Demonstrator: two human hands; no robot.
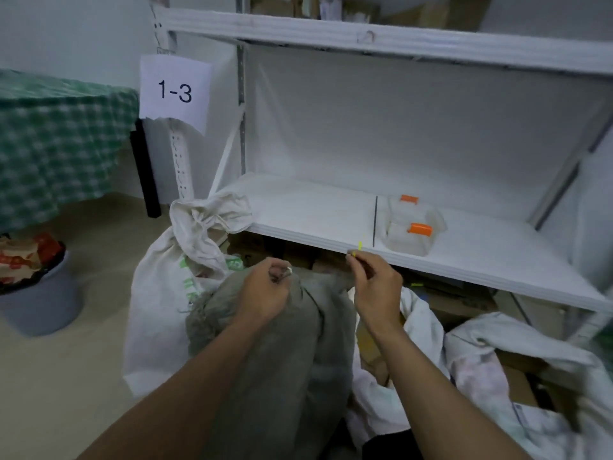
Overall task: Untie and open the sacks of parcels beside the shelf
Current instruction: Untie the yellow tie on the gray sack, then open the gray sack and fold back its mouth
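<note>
The left hand (265, 290) has its fingers curled round the bunched neck of a grey-green woven sack (282, 360) that stands upright in front of the person. The right hand (374, 280), just beside it, pinches a thin yellow plastic tie (359, 247) between thumb and forefinger, at the front edge of the white shelf board (315, 207). A white cloth sack with a knotted top (159, 310) leans to the left; a white sack lying open (497, 360) is on the right. On the shelf sits a clear plastic box with orange clips (411, 224).
</note>
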